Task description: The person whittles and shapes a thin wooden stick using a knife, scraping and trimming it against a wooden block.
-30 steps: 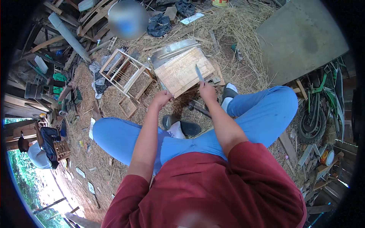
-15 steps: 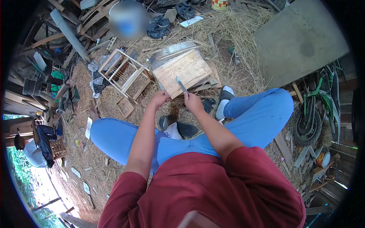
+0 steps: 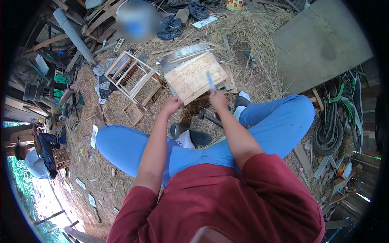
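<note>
A pale wooden board [image 3: 192, 75] lies tilted across the ground in front of me, on top of other flat pieces. My right hand [image 3: 218, 99] is closed round the handle of a knife [image 3: 210, 80], whose blue-grey blade, slightly blurred, points away from me over the board's right part. At the board's near left corner is my left hand [image 3: 172, 106], its fingers curled closed. Whether it grips the corner or some small thing I cannot make out. A dark hammer [image 3: 210, 118] lies below the board, partly behind my right forearm.
Left of the board stands a small wooden frame [image 3: 135, 79] with slats. A large flat panel [image 3: 320, 44] leans at the upper right above a motorbike [image 3: 328, 131]. Straw and wood scraps cover the ground. Another person [image 3: 38, 160] sits at the far left.
My right hand has moved right with the knife, from the board's near edge toward its right side. The hammer now shows beneath it. My left hand has stayed by the corner.
</note>
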Motion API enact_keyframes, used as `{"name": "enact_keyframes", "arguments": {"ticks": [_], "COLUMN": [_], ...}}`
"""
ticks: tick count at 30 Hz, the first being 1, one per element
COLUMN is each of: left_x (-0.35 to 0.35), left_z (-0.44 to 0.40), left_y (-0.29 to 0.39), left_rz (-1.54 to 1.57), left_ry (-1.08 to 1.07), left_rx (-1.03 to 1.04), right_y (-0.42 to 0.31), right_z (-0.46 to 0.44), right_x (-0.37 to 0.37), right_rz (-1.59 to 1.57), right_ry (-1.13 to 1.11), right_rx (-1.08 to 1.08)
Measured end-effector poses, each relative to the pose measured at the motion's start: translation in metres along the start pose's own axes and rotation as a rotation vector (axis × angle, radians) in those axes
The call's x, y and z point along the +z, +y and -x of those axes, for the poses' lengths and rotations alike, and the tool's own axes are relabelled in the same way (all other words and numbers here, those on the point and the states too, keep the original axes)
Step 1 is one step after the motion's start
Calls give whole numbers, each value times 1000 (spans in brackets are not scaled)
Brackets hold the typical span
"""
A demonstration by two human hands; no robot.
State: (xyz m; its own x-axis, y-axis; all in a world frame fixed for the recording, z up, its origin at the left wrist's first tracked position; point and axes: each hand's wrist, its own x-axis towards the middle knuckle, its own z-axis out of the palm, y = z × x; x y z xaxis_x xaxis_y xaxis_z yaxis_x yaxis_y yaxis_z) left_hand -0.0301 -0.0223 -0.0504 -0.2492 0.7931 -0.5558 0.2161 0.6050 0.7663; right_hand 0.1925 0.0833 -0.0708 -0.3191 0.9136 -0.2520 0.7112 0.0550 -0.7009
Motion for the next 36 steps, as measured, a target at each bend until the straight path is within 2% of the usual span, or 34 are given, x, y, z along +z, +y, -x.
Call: {"name": "enact_keyframes", "arguments": {"ticks": [2,4,6,8,10,12,13,14,18,19,20,22,24,25,28,29,32,36], "left_x": [4,1,1,0,1,3,3,4,2,2,3,3,3,1,1,0,3,2], "left_z": [1,-3,-16,-32,-27,-16,-13,-12,-19,-20,-22,-18,-14,-14,-11,-12,-12,0], "left_y": [-5,-10,-21,-44,-36,-29,-27,-20,-29,-31,-31,-27,-22,-20,-19,-17,-21,-6], "left_rz": [48,59,80,2,-57,-116,-107,-93,38,-86,-206,-159,-111,-53,-40,-65,-54,-2], "left_ry": [48,25,14,38,65,88,83,84,45,76,109,94,75,41,-2,-1,28,27], "left_rx": [78,47,22,123,125,119,107,103,81,113,141,149,168,133,91,86,120,35], "right_y": [4,-10,-21,-16,-13,-10,-19,-29,-27,-10,4,-2,-12,-19,-19,-7,3,-20], "right_z": [2,25,28,16,5,7,20,35,21,5,-10,-1,24,28,18,2,6,25], "right_x": [3,20,20,2,-7,-8,0,6,-8,-4,-2,-7,19,21,-12,-9,5,7], "right_rz": [26,17,77,58,49,10,51,34,155,30,-77,-51,102,31,141,14,-40,96], "right_ry": [20,-50,-111,-84,-64,-33,-136,-135,-161,-39,35,-13,-40,-63,-110,-44,37,-112], "right_rx": [220,24,28,14,-8,179,178,70,25,0,104,153,10,54,-20,23,132,12]}}
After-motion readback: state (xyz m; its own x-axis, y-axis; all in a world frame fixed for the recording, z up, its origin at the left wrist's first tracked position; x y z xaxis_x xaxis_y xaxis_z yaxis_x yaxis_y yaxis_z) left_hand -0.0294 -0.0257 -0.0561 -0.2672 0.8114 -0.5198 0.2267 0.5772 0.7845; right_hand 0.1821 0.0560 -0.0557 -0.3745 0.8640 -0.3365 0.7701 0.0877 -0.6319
